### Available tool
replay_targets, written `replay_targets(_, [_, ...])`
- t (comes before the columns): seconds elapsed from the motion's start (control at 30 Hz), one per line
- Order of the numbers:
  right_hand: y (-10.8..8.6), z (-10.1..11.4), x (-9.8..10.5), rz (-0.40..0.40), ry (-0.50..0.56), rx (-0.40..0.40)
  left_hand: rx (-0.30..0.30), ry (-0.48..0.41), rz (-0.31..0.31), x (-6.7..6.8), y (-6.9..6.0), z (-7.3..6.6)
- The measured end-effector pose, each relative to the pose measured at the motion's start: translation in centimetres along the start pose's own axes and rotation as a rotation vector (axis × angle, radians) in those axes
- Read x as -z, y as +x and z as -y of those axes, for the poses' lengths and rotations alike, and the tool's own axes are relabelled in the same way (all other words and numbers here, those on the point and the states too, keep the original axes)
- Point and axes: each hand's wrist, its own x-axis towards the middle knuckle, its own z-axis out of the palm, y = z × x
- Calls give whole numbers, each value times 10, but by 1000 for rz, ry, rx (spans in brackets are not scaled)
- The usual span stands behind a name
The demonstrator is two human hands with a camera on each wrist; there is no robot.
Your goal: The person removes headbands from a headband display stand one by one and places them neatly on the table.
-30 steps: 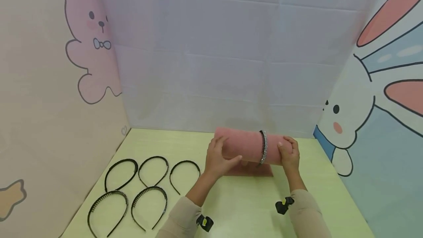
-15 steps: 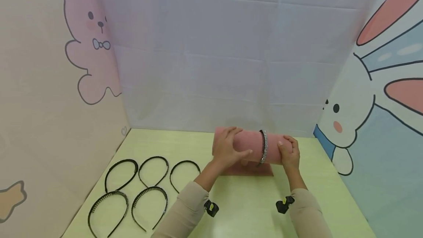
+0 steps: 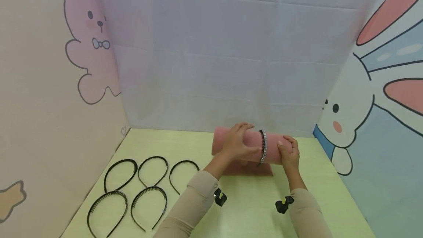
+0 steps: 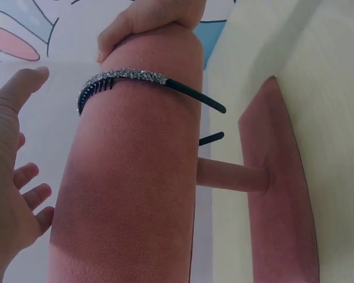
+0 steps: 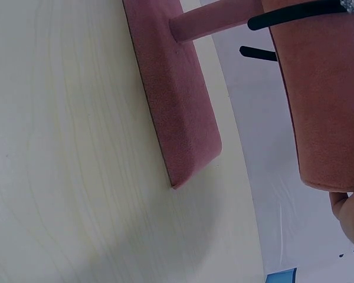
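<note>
A pink padded cylinder (image 3: pixel 275 148) lies sideways on a stand whose pink base (image 3: pixel 252 170) rests on the table. Around the cylinder, right of its middle, sits a black toothed headband (image 3: pixel 264 146) with a glittery silver covering; its two dark tips stick out below in the left wrist view. My right hand (image 3: pixel 290 152) grips the cylinder's right end, thumb in front. Just left of the headband, my left hand (image 3: pixel 236 142) has its fingers spread over the cylinder's front and top. In the left wrist view, the left hand (image 4: pixel 12 177) appears beside the cylinder, its thumb held out.
Several black toothed headbands lie on the pale table at the left, among them a front headband (image 3: pixel 148 190) and a back headband (image 3: pixel 185 161). A pale curtain (image 3: pixel 205 65) hangs behind; printed cartoon walls stand on both sides.
My left hand has slid right along the cylinder, from its left end toward the glittery headband. The right hand, cylinder and headband stay where they were.
</note>
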Motion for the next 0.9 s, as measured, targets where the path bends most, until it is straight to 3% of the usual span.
replay_targets(0.33, [0,3,0,0,13,18,-41,76,63,-15,16,-7])
replay_targets(0.63, [1,3,2,-3,22,11,10,26,164,-17,28,-18])
replay_targets(0.77, [0,3,2,8,36,3,-2,87,210,-18,35,-19])
replay_targets(0.9, [-8,22,1,30,34,-1,-6,176,268,-22,39,-19])
